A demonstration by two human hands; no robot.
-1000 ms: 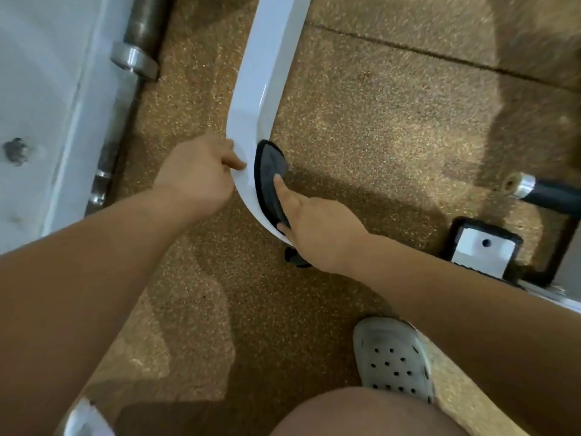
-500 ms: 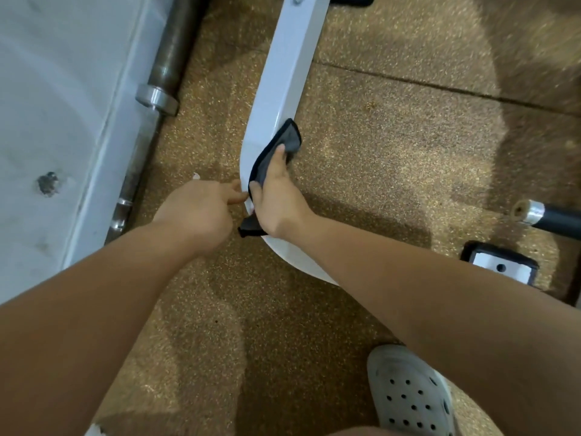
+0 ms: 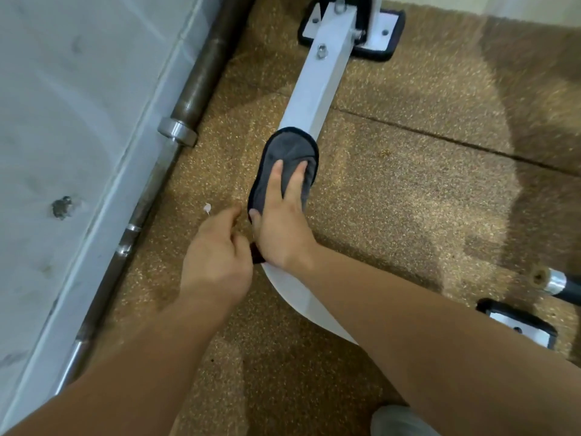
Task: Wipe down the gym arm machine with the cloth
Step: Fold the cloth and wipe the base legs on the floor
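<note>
Downward, right hand (image 3: pixel 279 229) flat on cloth (image 3: pixel 287 146)

No legible text, labels, brand marks or nos. were found. Surfaces checked: white frame bar (image 3: pixel 317 99) ahead of right hand (image 3: pixel 279 231), cloth (image 3: pixel 287 149) under its fingers, base plate (image 3: pixel 386 26) further ahead. Nothing readable on any.
</note>
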